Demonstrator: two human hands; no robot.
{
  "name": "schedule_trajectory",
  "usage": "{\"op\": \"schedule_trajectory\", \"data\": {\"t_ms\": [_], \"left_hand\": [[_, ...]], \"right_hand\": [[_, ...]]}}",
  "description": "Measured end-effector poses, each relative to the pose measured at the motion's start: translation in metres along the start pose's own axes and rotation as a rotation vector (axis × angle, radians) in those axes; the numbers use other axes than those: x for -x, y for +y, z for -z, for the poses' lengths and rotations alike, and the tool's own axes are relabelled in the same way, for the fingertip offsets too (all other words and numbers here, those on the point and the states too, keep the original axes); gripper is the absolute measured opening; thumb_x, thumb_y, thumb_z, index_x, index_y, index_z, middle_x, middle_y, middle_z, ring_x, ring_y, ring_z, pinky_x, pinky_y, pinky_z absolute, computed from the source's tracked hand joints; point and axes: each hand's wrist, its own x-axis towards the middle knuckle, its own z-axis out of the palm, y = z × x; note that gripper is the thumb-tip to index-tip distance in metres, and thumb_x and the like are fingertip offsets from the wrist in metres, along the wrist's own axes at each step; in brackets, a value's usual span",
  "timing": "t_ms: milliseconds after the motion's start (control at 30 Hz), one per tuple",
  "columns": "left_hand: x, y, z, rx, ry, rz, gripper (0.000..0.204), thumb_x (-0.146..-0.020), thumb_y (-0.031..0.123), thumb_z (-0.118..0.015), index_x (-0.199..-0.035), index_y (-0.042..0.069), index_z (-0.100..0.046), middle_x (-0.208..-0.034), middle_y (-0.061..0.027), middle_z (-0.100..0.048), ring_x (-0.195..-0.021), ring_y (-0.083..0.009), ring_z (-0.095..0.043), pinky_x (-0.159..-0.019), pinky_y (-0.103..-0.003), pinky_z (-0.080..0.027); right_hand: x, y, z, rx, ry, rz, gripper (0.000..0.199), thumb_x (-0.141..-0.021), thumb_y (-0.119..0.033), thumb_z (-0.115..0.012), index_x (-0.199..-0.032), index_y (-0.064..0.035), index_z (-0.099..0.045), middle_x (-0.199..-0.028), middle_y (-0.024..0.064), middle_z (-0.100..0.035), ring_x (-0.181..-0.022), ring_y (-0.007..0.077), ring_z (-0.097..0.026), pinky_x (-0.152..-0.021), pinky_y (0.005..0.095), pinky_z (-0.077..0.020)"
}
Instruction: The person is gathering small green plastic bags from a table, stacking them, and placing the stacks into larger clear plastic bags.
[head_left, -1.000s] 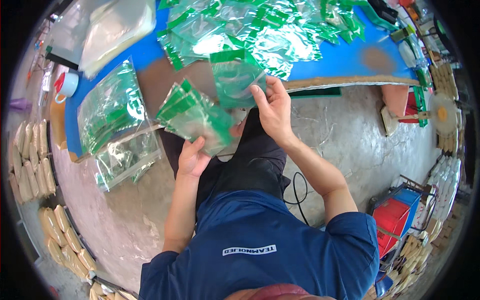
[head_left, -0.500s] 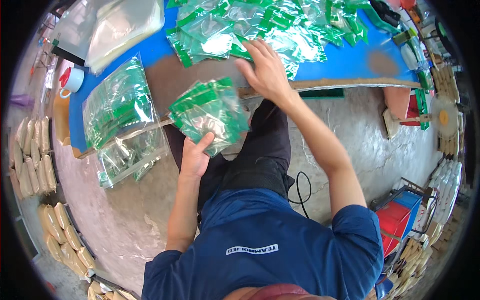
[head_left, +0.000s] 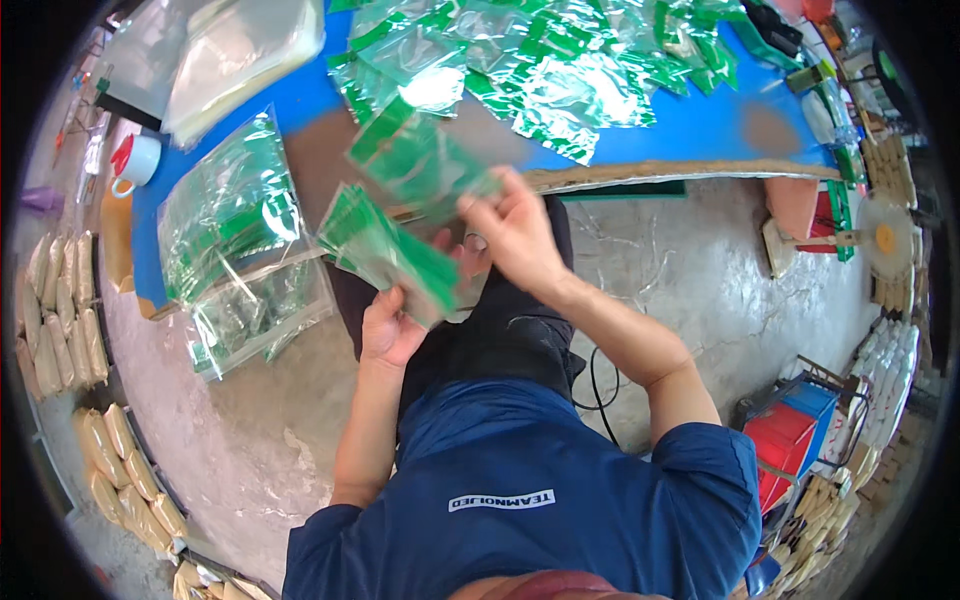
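My left hand [head_left: 392,325] grips a fanned stack of small green-and-clear plastic packets [head_left: 385,245] above my lap. Just above that stack, my right hand [head_left: 512,228] pinches one or more similar green packets [head_left: 415,165], blurred by motion. A heap of loose green packets [head_left: 570,70] covers the far part of the blue table [head_left: 690,135]. At the left, a large clear bag [head_left: 230,200] filled with green packets lies on the table. Its lower end, with more packets in it, hangs over the near edge.
A pile of clear plastic bags [head_left: 245,60] lies at the far left of the table, near a white mug with red [head_left: 137,162]. Tan sacks [head_left: 130,470] are stacked on the floor at left. A fan [head_left: 885,237] and a red-and-blue box [head_left: 795,440] stand at right.
My right hand has come from the heap on the table back toward my left hand and now holds a green packet. The stack in my left hand has tilted and fanned.
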Motion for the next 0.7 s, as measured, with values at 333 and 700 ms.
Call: {"op": "schedule_trajectory", "data": {"t_ms": [333,700], "left_hand": [[0.012,0.002,0.013,-0.365,0.266,-0.209,0.056,-0.091,0.011,-0.073,-0.139,0.002,-0.048,-0.133,-0.0093,-0.061,-0.123,-0.0242,-0.059,-0.107,-0.043,-0.047],[-0.006,-0.036,0.002,0.075,0.235,0.039,0.055,-0.094,0.008,-0.067,-0.143,0.000,-0.044,-0.145,-0.0175,-0.051,-0.138,-0.0364,-0.045,-0.119,-0.058,-0.031]], "right_hand": [[-0.054,-0.041,0.124,1.692,0.069,0.664,0.093,-0.073,-0.071,-0.072,-0.128,0.0023,-0.058,-0.140,0.0285,-0.046,-0.136,0.0483,-0.038,-0.113,0.0637,-0.0252],[-0.052,-0.041,0.067,1.531,-0.285,0.659,0.038,-0.093,-0.032,-0.063,-0.119,-0.0047,-0.063,-0.122,0.0183,-0.056,-0.118,0.0385,-0.052,-0.097,0.0491,-0.0438]]}}
